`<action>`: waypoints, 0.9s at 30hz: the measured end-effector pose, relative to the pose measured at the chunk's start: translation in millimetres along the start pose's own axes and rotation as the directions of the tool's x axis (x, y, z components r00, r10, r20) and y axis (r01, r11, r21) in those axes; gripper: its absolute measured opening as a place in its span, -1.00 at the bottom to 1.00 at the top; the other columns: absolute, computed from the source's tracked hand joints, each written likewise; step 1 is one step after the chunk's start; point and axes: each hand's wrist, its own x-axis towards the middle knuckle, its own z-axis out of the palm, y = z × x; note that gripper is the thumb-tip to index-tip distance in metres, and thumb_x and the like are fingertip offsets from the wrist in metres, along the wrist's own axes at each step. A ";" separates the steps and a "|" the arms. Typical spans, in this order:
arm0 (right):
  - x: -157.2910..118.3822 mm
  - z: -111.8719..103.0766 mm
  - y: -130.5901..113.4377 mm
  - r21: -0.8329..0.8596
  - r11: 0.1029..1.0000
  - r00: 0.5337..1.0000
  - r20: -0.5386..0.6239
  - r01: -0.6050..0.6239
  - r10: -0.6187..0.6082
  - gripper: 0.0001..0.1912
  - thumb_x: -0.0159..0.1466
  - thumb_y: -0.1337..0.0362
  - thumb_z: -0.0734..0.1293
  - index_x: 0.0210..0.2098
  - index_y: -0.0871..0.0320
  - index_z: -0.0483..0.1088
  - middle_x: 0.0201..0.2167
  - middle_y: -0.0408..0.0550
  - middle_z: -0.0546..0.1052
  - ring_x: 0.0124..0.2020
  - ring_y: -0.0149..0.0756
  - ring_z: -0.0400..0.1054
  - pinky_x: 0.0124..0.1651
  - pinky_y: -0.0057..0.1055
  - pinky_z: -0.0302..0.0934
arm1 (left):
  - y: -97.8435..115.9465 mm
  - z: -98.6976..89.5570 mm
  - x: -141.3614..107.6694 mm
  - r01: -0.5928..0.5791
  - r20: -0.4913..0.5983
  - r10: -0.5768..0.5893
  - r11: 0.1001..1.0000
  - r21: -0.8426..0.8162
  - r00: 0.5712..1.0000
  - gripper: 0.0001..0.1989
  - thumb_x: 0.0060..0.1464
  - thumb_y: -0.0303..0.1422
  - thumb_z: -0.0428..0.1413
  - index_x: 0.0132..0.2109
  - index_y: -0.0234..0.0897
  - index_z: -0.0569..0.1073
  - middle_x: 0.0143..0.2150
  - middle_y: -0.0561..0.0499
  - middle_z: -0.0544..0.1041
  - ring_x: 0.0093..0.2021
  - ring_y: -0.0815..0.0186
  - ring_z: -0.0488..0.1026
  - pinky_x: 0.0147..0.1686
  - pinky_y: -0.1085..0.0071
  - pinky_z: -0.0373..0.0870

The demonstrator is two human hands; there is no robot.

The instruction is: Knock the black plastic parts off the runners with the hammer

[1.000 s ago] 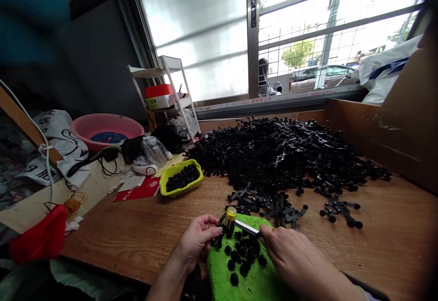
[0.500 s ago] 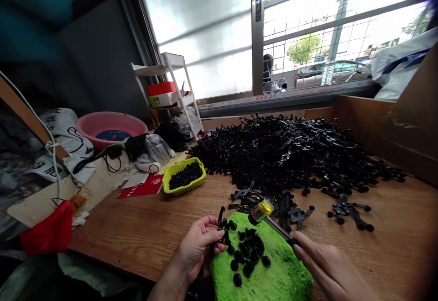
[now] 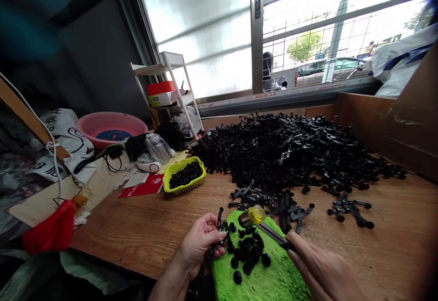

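1. On the green pad point(image 3: 273, 278) at the near table edge, the left hand point(image 3: 198, 246) pinches a black plastic piece point(image 3: 221, 228) upright between closed fingertips, among loose black caps point(image 3: 248, 250).
2. Right hand point(image 3: 321, 273) is wrapped shut round the handle of a small hammer point(image 3: 255, 216), whose yellow head hangs just above the caps.
3. A good tap likely needs the piece held square and the fingers clear of the head.
4. Cap seating on the piece is too small to tell; the right hand is cut off by the frame.
5. Behind lie a heap of black parts point(image 3: 294, 150) and a yellow basket point(image 3: 185, 177).
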 end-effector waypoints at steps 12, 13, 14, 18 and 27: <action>4.3 7.2 -9.8 -0.187 0.980 0.985 0.172 0.064 -0.031 -0.85 0.33 0.33 -0.03 -0.32 0.08 0.08 -0.56 -0.19 0.28 -0.61 -0.28 0.23 -0.60 -0.38 -0.05 | 2.8 3.6 1.5 -0.027 0.003 0.027 1.000 0.009 1.000 -0.67 -0.22 -0.35 0.21 -0.40 -0.26 0.16 -0.64 0.17 0.34 -0.72 0.51 0.23 -0.74 0.64 0.11; 5.7 7.5 -11.4 -0.191 0.980 0.985 0.170 0.058 -0.025 -0.85 0.34 0.33 -0.03 -0.32 0.08 0.09 -0.55 -0.19 0.28 -0.60 -0.27 0.23 -0.59 -0.38 -0.05 | 2.4 3.5 1.9 -0.016 -0.002 0.016 1.000 0.014 1.000 -0.67 -0.22 -0.36 0.21 -0.40 -0.26 0.16 -0.64 0.17 0.34 -0.72 0.51 0.24 -0.74 0.65 0.10; 7.2 7.7 -12.8 -0.180 0.982 0.987 0.162 0.054 -0.024 -0.84 0.35 0.31 -0.05 -0.30 0.08 0.09 -0.52 -0.18 0.29 -0.58 -0.28 0.24 -0.56 -0.38 -0.02 | 1.8 3.3 2.4 -0.008 -0.006 0.008 1.000 0.015 1.000 -0.67 -0.22 -0.36 0.20 -0.40 -0.26 0.16 -0.64 0.17 0.34 -0.71 0.50 0.24 -0.74 0.65 0.10; 12.2 8.5 -15.3 -0.205 0.978 0.985 0.169 0.047 -0.012 -0.82 0.35 0.28 -0.06 -0.31 0.09 0.08 -0.55 -0.19 0.27 -0.60 -0.29 0.22 -0.57 -0.38 -0.04 | -0.9 0.9 4.4 -0.026 -0.003 0.026 1.000 0.001 1.000 -0.70 -0.21 -0.39 0.18 -0.39 -0.26 0.16 -0.64 0.18 0.34 -0.73 0.52 0.23 -0.74 0.64 0.11; 10.7 8.5 -15.6 -0.229 0.971 0.979 0.203 0.074 -0.027 -0.87 0.31 0.34 -0.03 -0.32 0.08 0.08 -0.54 -0.18 0.28 -0.60 -0.28 0.23 -0.57 -0.39 -0.03 | -1.4 1.9 2.5 -0.048 -0.020 0.049 0.998 0.028 0.999 -0.66 -0.21 -0.32 0.21 -0.40 -0.25 0.16 -0.63 0.19 0.33 -0.73 0.53 0.22 -0.75 0.65 0.07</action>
